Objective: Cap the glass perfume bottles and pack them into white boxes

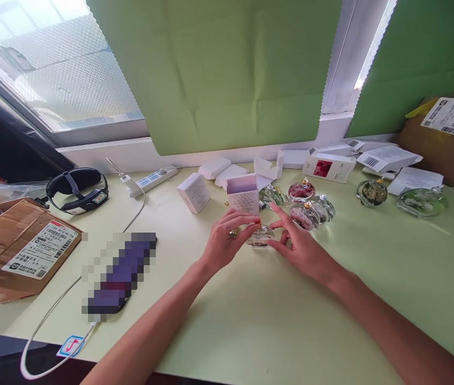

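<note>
A small round clear glass bottle (260,238) with a gold neck sits on the table between my hands. My left hand (227,239) is closed at its top, thumb and index finger pinched on the neck, where something reddish shows. From the right side, my right hand (299,245) holds the bottle's edge with its thumb and a finger, while the index finger is raised. Just behind stands an open white carton (243,200) with a lilac inside. Close by are a bottle with green contents (271,194), a red-flowered bottle (302,190) and a pinkish bottle (305,215).
Farther right stand a dark-flowered bottle (371,192) and a green-and-white bottle (421,203). White cartons (329,167) line the back. A closed carton (193,192), power strip (156,179), black headset (77,191), charging phone (124,275) and cardboard box (22,248) lie left; another cardboard box (443,147) stands right.
</note>
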Demonstrator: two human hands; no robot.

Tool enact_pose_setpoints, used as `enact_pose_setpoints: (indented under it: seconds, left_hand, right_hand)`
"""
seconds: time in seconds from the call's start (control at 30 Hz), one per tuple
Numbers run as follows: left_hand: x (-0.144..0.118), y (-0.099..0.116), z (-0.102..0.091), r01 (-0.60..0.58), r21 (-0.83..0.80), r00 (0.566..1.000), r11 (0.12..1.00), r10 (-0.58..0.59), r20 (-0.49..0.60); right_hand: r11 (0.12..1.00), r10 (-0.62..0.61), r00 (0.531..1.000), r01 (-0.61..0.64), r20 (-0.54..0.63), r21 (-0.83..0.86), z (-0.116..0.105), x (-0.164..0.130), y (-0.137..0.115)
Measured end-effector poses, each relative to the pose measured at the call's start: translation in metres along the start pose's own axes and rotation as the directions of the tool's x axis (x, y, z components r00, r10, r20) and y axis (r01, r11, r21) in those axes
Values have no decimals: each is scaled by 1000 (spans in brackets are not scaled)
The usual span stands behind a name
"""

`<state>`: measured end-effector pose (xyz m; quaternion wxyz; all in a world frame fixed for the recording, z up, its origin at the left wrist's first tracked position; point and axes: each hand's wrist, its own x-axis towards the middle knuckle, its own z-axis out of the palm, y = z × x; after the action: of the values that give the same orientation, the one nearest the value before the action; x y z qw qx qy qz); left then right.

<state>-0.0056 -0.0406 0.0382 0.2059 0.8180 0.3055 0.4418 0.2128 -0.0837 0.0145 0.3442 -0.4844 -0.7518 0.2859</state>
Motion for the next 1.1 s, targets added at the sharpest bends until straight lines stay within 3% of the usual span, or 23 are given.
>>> enact_pose_setpoints:
  seconds: [0.23,0.7,0.87,1.1]
  left_hand:
    - [1,-1,2,-58,8,997,998,58,-44]
    - [2,5,1,-202,191,979,961,205,6]
    - [9,1,16,-211,216,975,953,221,-21]
    - [38,-11,39,-267,221,962,938,273,6]
  right_hand:
    - [1000,-13,1000,13,-9,-1,0,0,-1]
    - [999,-36,999,35,-26,-23,-1,0,0]
    - [999,-5,997,2,-77,-47,-9,1,6]
    - [988,100,966,-125,-239,-91,-11,3,10]
